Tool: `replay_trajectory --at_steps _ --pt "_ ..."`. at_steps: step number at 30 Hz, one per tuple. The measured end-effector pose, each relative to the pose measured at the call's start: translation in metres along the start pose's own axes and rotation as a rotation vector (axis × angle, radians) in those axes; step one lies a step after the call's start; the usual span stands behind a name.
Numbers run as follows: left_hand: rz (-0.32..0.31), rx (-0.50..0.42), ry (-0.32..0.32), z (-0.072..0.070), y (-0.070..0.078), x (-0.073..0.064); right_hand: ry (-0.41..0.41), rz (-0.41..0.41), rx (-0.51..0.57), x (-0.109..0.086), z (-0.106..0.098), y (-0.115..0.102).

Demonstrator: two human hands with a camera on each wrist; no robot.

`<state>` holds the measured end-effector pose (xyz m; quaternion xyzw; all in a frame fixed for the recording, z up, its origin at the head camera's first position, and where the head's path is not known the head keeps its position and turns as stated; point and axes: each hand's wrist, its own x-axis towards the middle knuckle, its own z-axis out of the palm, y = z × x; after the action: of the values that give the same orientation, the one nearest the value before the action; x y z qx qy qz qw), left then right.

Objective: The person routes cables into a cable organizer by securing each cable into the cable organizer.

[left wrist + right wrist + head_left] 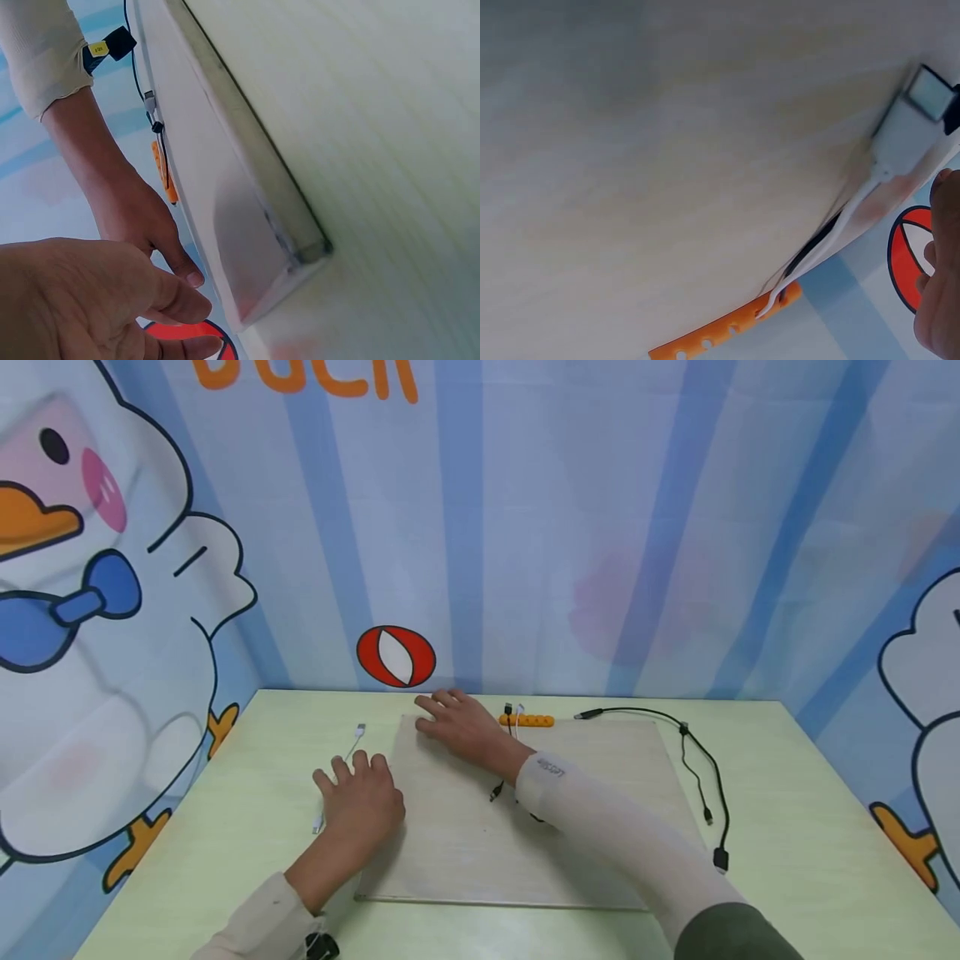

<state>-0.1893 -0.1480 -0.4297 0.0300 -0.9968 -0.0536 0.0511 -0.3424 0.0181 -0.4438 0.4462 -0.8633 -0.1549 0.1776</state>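
Over the left edge of a pale board point(450, 852), my left hand point(360, 797) hovers with its fingers spread. It partly hides a white USB cable point(360, 729), whose two ends show beyond it. In the left wrist view the thumb and fingers point(187, 300) have nothing between them. My right hand point(468, 733) reaches across the board to its far left part, fingers loosely bent and apart. Just right of it, an orange cable holder point(534, 721) sits at the board's far edge. A white cable with a USB plug point(907, 139) and a black cable run through the holder's slots.
A black cable point(716, 760) with a thin side branch curves along the right of the board, on the pale table point(780, 877). The black plug point(497, 791) of another cable lies on the board under my right forearm. A printed blue curtain point(525, 527) stands behind the table.
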Motion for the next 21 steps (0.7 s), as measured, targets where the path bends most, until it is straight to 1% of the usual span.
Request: replay_trajectory --at_steps 5,10,13,17,21 --pt "-0.008 0.007 -0.003 0.000 -0.006 -0.002 0.004 -0.012 0.013 0.005 -0.001 -0.004" --pt "-0.027 0.019 0.006 0.001 -0.013 -0.001 -0.022 -0.023 -0.018 0.010 0.000 -0.007" --pt "-0.042 0.019 0.000 0.001 -0.019 0.000 -0.039 -0.029 -0.023 0.014 0.000 -0.010" --pt "-0.064 0.017 -0.038 0.001 -0.022 0.000 -0.046 -0.033 -0.032 0.018 -0.001 -0.014" --pt "-0.087 0.017 -0.073 -0.003 -0.024 -0.001 -0.049 -0.042 -0.032 0.021 -0.003 -0.018"
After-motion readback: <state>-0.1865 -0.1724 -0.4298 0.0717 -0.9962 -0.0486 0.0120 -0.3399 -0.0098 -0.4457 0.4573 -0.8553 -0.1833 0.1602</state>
